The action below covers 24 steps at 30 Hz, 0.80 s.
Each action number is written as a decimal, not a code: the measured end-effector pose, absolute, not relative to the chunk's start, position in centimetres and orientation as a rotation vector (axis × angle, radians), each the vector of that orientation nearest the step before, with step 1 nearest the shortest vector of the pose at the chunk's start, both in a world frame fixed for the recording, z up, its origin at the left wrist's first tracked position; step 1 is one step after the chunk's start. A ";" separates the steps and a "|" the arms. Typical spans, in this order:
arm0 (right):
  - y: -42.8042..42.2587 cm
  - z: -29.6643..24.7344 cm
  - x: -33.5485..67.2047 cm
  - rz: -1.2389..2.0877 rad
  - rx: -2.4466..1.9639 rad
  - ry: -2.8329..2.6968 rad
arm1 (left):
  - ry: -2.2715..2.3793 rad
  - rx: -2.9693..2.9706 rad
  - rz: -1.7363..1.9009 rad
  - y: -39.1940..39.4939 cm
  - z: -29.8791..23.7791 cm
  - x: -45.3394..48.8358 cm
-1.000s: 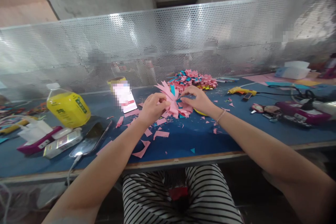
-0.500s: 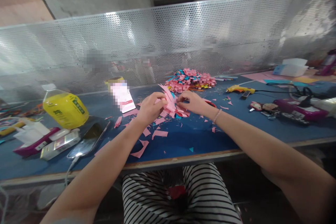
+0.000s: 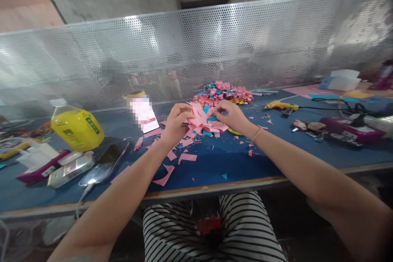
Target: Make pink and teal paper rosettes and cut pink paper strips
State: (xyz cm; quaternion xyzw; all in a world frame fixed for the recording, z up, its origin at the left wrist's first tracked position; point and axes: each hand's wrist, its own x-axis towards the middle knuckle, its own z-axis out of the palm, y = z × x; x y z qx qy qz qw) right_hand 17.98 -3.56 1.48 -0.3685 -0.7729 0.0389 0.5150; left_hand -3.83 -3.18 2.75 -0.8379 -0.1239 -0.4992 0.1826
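Both hands meet over the middle of the blue table [image 3: 215, 163]. My left hand [image 3: 175, 125] pinches the left side of a pink and blue paper flower [image 3: 205, 122], fingers curled on its strips. My right hand [image 3: 231, 115] grips the flower's right side in the same way, a thin bracelet on its wrist. The flower is held just above the table. Several pink paper scraps [image 3: 181, 155] lie scattered below and to the left of it. A heap of finished paper flowers [image 3: 224, 92] sits behind my hands.
A yellow bottle [image 3: 76, 129] lies at the left, with a phone on a cable [image 3: 102, 166] and small boxes [image 3: 46, 166] beside it. At the right are a yellow glue gun [image 3: 279, 106], cables and purple items [image 3: 350, 130]. A perforated metal screen [image 3: 196, 53] closes the table's far side.
The flower's petals have spread flatter and tilted toward me as both hands turned it. My hands stay on its two sides.
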 end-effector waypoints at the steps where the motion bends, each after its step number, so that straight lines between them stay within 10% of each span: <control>1: -3.6 1.6 18.1 0.097 -0.885 -1.820 | -0.350 -2.372 -1.429 -3.2 2.8 -3.8; 24: -4.1 1.8 17.9 0.299 -0.795 -1.923 | -0.169 -2.495 -1.321 -4.6 2.2 -2.9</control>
